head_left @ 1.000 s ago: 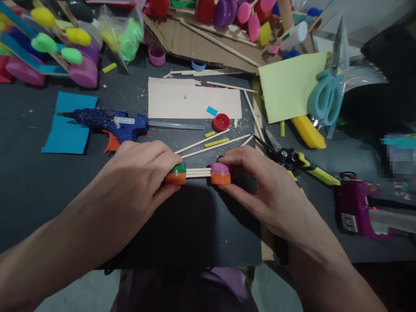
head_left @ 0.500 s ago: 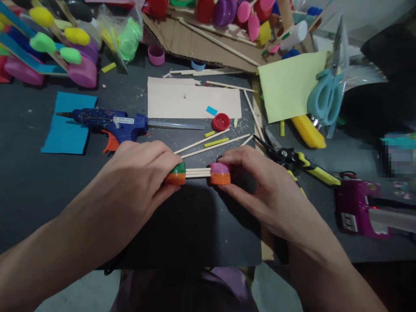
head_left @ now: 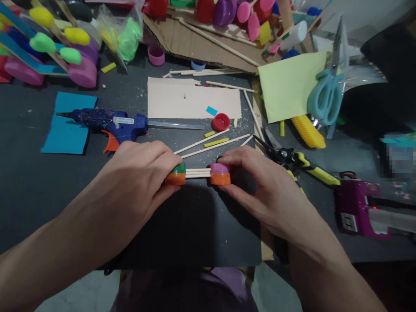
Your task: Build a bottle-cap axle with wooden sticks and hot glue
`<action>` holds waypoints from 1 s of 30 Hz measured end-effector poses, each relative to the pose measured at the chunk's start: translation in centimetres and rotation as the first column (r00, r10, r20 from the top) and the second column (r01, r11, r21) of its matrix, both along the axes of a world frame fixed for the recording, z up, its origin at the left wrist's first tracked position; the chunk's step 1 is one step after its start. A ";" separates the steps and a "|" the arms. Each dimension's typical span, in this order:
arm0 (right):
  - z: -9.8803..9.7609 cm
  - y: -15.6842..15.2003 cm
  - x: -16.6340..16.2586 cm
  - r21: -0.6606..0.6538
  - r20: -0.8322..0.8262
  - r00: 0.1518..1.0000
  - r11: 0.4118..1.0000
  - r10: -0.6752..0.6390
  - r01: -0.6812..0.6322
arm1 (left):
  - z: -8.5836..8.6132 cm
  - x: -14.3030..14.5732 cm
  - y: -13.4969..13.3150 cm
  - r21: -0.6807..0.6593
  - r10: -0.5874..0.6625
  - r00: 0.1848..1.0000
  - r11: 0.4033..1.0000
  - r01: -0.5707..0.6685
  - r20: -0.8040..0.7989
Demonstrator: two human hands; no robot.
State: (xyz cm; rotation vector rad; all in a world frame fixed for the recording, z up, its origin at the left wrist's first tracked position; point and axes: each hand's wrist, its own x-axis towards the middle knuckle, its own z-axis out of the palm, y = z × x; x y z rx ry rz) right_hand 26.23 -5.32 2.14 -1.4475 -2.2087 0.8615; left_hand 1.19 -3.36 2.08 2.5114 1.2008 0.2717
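Note:
On the dark mat point(head_left: 191, 225) lies a small piece made of two stacks of bottle caps joined by thin wooden sticks point(head_left: 197, 173). My left hand point(head_left: 136, 173) pinches the green-over-orange cap stack point(head_left: 176, 174) at the left end. At the right end my right hand point(head_left: 260, 182) pinches the purple-over-orange cap stack point(head_left: 220, 173). Both hands have their fingers closed round the caps and rest on the mat.
A blue glue gun point(head_left: 110, 122) lies behind my left hand beside a blue card point(head_left: 66, 125). A red cap point(head_left: 221, 122), loose sticks point(head_left: 208, 145), a beige card point(head_left: 191, 100), yellow-handled cutters point(head_left: 292, 161), scissors point(head_left: 326, 93) and a purple tool point(head_left: 367, 208) lie around.

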 end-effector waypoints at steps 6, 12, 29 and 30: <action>0.0 0.0 0.1 0.001 0.003 1.000 1.000 -0.002 0.002 | 0.1 0.0 0.0 0.010 -0.005 1.000 1.000 0.005 -0.004; 0.0 0.0 0.1 -0.001 0.008 1.000 1.000 0.002 -0.002 | 0.0 0.0 0.0 0.007 -0.003 1.000 1.000 0.003 -0.008; 0.1 0.0 0.0 -0.016 0.014 1.000 1.000 -0.014 0.015 | 0.0 0.0 0.1 -0.012 0.007 1.000 1.000 -0.007 -0.001; 0.1 0.0 0.0 -0.017 0.015 1.000 1.000 -0.012 0.012 | 0.0 0.0 0.0 -0.011 0.007 1.000 1.000 -0.007 -0.001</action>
